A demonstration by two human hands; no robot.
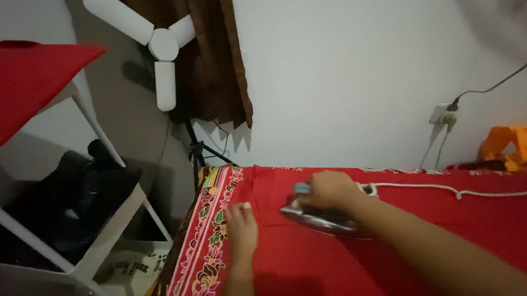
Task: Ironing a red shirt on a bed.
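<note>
Our left hand [241, 225] presses flat, fingers spread, steadying red cloth [403, 243] while our right hand [330, 189] beside it grips the iron [319, 218].

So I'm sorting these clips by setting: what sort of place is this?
Most likely a room in a home, set up for ironing: the right hand grips an iron on a red cloth, with a wall socket and a curtain behind.
</note>
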